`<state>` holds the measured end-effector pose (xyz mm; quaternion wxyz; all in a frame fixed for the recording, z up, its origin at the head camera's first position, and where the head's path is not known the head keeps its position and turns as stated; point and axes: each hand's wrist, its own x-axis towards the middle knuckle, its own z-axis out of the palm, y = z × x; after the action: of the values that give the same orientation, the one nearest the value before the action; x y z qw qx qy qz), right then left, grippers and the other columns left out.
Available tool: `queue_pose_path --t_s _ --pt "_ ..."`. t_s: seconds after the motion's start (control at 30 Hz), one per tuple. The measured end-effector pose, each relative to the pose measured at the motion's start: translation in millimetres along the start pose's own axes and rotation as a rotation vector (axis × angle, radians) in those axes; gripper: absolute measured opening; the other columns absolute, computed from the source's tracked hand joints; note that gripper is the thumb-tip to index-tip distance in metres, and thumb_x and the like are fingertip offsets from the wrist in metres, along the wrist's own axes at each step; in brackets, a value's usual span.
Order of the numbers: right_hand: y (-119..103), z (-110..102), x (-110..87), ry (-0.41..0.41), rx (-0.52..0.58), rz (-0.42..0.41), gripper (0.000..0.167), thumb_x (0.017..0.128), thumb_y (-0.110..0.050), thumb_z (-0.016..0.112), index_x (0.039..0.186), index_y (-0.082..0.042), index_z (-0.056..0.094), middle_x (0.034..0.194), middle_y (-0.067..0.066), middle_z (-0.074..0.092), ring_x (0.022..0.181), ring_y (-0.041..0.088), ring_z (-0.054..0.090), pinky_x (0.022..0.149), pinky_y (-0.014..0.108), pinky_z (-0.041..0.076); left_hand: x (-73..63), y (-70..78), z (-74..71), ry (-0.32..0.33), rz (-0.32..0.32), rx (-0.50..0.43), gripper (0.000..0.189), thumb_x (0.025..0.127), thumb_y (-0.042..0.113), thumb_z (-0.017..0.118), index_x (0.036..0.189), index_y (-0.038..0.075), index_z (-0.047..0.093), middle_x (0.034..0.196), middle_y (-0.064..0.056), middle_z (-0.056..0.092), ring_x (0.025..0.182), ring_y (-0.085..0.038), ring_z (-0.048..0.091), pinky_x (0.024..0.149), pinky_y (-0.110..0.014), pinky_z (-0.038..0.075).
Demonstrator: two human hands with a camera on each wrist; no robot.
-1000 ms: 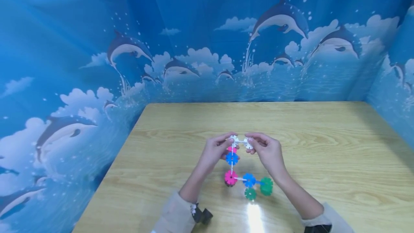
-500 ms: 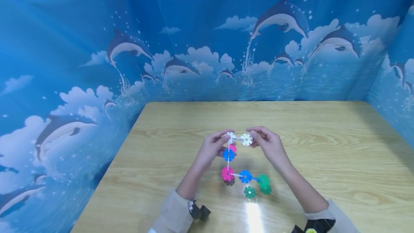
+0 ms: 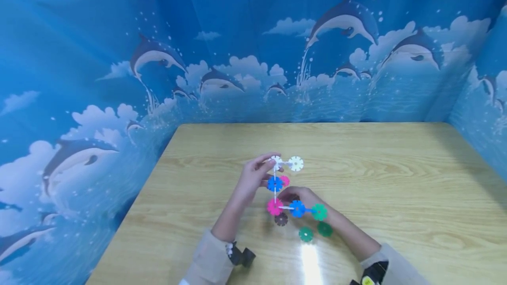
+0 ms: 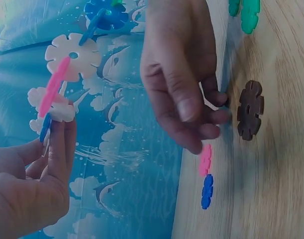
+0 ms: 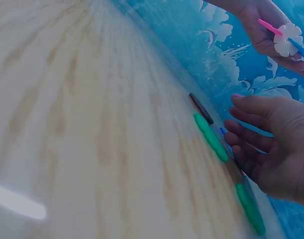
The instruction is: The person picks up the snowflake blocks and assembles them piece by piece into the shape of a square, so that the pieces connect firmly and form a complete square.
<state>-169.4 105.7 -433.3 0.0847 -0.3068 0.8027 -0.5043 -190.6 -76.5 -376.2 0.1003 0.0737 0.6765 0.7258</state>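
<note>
In the head view my left hand [image 3: 251, 176] holds up a chain of slotted snowflake discs, pinching a white disc [image 3: 276, 162] at its corner. Another white disc [image 3: 295, 163] sticks out to the right. Down the chain come a blue disc [image 3: 275, 184] and a pink disc [image 3: 275, 207], then a second blue disc [image 3: 297, 209] and a green disc [image 3: 319, 212] at the end. Edge-on discs join them. My right hand [image 3: 304, 195] is lowered behind the chain, partly covered by it. Its fingers [image 5: 249, 137] are loosely bent with nothing between them, above the table near a brown disc [image 4: 250, 110].
Loose discs lie on the wooden table [image 3: 376, 170]: a green disc [image 3: 306, 234], another green one [image 3: 325, 229], and a pink disc [image 4: 205, 159] with a blue disc [image 4: 207, 191] beside it. A dolphin-print curtain [image 3: 245, 56] surrounds the table.
My right hand has let go of the outer white disc and moved down and left toward the loose discs. My left hand has shifted slightly left and away with the chain.
</note>
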Motion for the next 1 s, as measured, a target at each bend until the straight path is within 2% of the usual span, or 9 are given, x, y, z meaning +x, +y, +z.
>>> queue_pose_path --t_s 0.17,0.27,0.43,0.53,0.63,0.77,0.9,1.0 --pt "4.4 5.1 -2.1 -0.06 -0.044 -0.089 0.024 0.081 -0.011 0.069 0.1 0.003 0.064 0.091 0.004 0.063 0.085 0.016 0.059 0.076 0.029 0.051 0.4 -0.5 -0.2 -0.001 0.002 0.005 0.034 0.092 0.026 0.058 0.121 0.009 0.06 0.091 -0.012 0.067 0.059 -0.012 0.06 0.049 -0.017 0.047" --pt "6.1 6.0 -1.6 -0.095 -0.086 -0.102 0.022 0.078 -0.013 0.072 0.097 -0.002 0.067 0.088 -0.002 0.059 0.082 0.012 0.055 0.074 0.027 0.049 0.3 -1.1 -0.2 -0.004 0.002 0.002 0.034 0.092 0.024 0.058 0.122 0.008 0.059 0.091 -0.012 0.067 0.059 -0.011 0.059 0.049 -0.017 0.046" --pt "5.2 4.4 -2.8 -0.139 -0.156 -0.113 0.021 0.073 -0.011 0.075 0.093 -0.006 0.069 0.089 -0.002 0.054 0.082 0.013 0.051 0.074 0.028 0.046 0.5 -1.0 0.2 -0.003 0.002 0.004 0.034 0.091 0.025 0.059 0.121 0.008 0.059 0.091 -0.012 0.067 0.058 -0.01 0.058 0.049 -0.017 0.047" --pt "4.5 3.5 -4.0 -0.155 -0.133 -0.105 0.019 0.074 -0.011 0.074 0.091 -0.005 0.067 0.089 0.0 0.054 0.083 0.014 0.05 0.074 0.028 0.046 0.7 -1.3 0.2 -0.004 -0.002 0.01 0.034 0.091 0.027 0.059 0.121 0.011 0.06 0.091 -0.011 0.068 0.057 -0.01 0.057 0.049 -0.017 0.046" --pt "4.8 3.4 -4.0 -0.181 -0.025 -0.094 0.018 0.077 -0.006 0.07 0.093 -0.002 0.062 0.087 0.005 0.06 0.082 0.018 0.058 0.077 0.028 0.049 0.6 -1.4 0.0 -0.007 -0.007 0.018 0.033 0.091 0.029 0.059 0.12 0.013 0.061 0.091 -0.01 0.068 0.056 -0.01 0.056 0.049 -0.017 0.045" --pt "5.8 3.5 -2.4 -0.153 0.044 -0.074 0.018 0.08 0.0 0.065 0.096 0.0 0.058 0.084 0.007 0.065 0.08 0.019 0.062 0.077 0.028 0.051 0.6 -1.3 0.2 -0.007 -0.013 0.016 0.031 0.091 0.028 0.058 0.119 0.015 0.061 0.091 -0.01 0.068 0.055 -0.01 0.055 0.048 -0.017 0.045" --pt "9.8 0.0 1.2 -0.082 0.042 -0.073 0.016 0.081 0.005 0.06 0.096 0.003 0.059 0.087 0.008 0.064 0.082 0.021 0.061 0.078 0.031 0.051 0.5 -1.3 0.5 -0.004 -0.012 0.009 0.031 0.091 0.028 0.058 0.119 0.014 0.061 0.09 -0.01 0.068 0.055 -0.01 0.055 0.048 -0.017 0.044" --pt "13.3 -6.8 3.2 -0.047 0.024 -0.045 0.014 0.082 0.005 0.061 0.096 0.002 0.06 0.089 0.007 0.065 0.084 0.021 0.062 0.078 0.03 0.051 0.1 -1.0 0.6 -0.002 -0.009 0.007 0.032 0.091 0.028 0.058 0.12 0.013 0.061 0.09 -0.011 0.068 0.054 -0.009 0.054 0.047 -0.017 0.044"
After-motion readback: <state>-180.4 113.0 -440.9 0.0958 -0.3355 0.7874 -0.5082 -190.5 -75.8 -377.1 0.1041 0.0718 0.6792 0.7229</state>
